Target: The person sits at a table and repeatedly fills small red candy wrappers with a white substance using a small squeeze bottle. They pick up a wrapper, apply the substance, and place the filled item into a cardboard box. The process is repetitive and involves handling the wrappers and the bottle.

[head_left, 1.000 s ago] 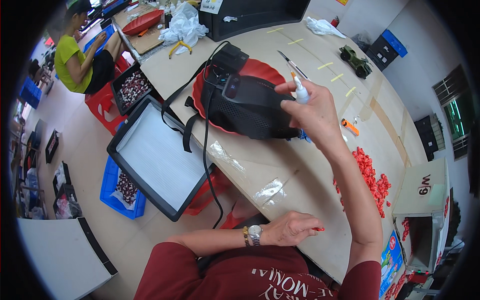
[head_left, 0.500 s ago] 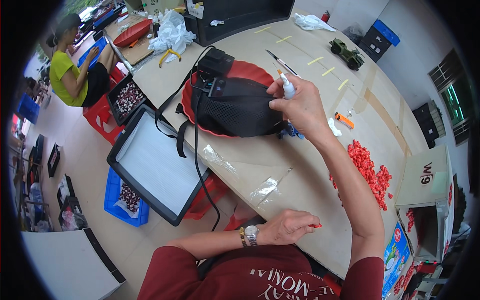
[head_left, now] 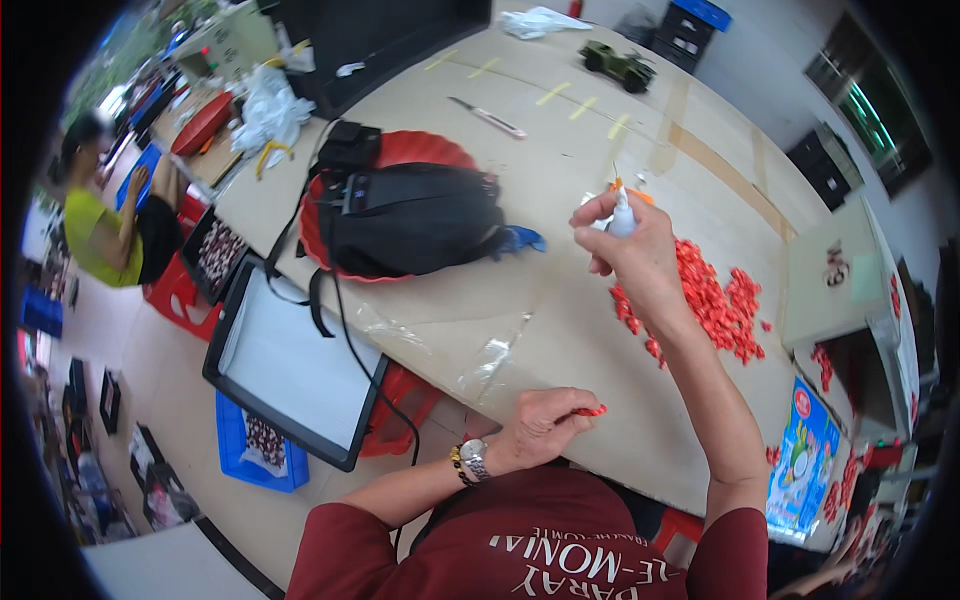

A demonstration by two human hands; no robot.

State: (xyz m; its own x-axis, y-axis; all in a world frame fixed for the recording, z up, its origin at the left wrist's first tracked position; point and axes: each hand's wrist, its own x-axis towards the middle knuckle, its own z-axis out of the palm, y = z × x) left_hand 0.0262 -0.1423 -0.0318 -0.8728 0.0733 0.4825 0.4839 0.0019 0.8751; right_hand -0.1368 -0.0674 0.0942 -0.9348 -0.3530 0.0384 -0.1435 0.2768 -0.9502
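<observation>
Left hand pinches a glossy red piece near the table edge; right hand grips a needle-tipped white bottle; open tabletop between them.

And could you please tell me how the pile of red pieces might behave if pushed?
The red pieces would probably spread apart, since they lie loosely heaped. Each seems light, being small enough to pinch in the left hand.

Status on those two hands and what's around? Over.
Left hand: pinching small red piece. Right hand: holding white bottle, nozzle up. In the way: right forearm, hiding part of red pile.
</observation>
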